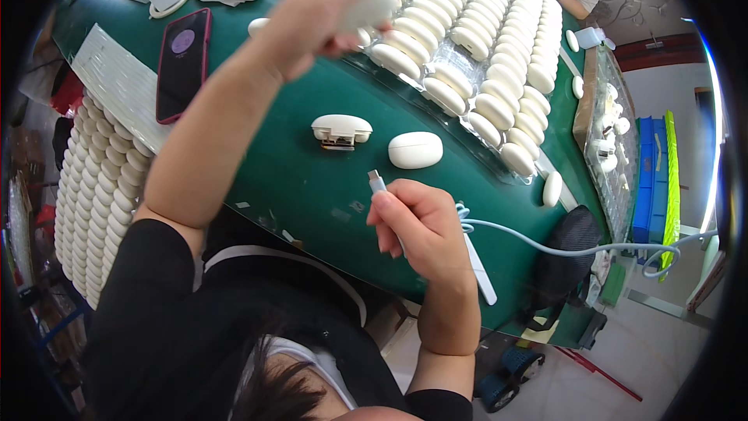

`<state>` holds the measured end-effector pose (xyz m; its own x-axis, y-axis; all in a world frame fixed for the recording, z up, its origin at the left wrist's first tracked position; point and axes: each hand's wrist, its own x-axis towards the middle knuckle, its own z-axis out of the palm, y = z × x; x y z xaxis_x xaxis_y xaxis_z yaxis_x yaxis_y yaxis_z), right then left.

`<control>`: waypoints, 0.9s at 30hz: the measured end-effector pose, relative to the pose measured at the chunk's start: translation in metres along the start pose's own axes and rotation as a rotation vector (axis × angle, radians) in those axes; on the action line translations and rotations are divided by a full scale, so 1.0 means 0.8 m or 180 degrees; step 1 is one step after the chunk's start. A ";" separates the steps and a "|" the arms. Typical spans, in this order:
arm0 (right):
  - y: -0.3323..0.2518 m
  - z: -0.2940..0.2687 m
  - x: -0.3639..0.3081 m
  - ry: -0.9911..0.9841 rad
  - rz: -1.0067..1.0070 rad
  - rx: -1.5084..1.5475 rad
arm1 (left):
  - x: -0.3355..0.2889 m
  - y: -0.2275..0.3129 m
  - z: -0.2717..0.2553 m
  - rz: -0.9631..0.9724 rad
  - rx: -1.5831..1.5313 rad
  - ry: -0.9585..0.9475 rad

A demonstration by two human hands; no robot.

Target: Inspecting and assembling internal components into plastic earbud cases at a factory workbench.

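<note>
I stood near the green worktop [273, 175] and watched the person's two bare hands. The right hand [421, 226] was pinching a pale plug [377, 181] between thumb and forefinger, its metal tip pointing up and away from the person, the other fingers curled in underneath. A blue-grey cable [538, 245] trailed off to the right behind that hand, looped near the wrist.

The left hand [315, 23] was reaching far forward, blurred, its fingers closed around a white rounded piece [370, 9] at the left edge of a clear tray [460, 60]. Rows of similar white pieces filled most of that tray.

Just beyond the plug, apart from it, a smooth white case [415, 150] lay on the worktop. Near it, to the left, sat an opened white unit [341, 132] with its inner parts showing on the near side. Neither hand touched these two.

Farther left lay a dark phone [184, 66] with a reddish edge, next to a ribbed translucent sheet [117, 78]. By the right wrist a flat white stick [481, 273] lay slanted, and a black bag [565, 253] stood near the worktop's right end. Across the worktop, a co-worker's arm [573, 4] showed beside the tray.
</note>
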<state>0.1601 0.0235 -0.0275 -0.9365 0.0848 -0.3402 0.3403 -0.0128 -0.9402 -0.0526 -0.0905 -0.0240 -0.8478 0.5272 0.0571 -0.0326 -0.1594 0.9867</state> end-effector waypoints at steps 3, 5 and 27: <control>0.016 0.011 0.011 -0.0212 -0.0408 -0.1866 | -0.015 -0.013 0.019 -0.0815 -0.0368 -0.0538; 0.022 0.021 0.011 -0.0363 -0.0585 -0.2359 | -0.010 -0.018 0.012 -0.1049 -0.0804 -0.0538; 0.038 0.024 0.021 0.0226 -0.1452 -0.2230 | -0.011 -0.007 0.007 -0.0511 -0.0497 -0.0414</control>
<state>0.1528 0.0051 -0.0621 -0.9955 -0.0056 0.0948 -0.0751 0.6579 -0.7493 -0.0422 -0.0898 -0.0290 -0.7504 0.6574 -0.0694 -0.2513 -0.1865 0.9498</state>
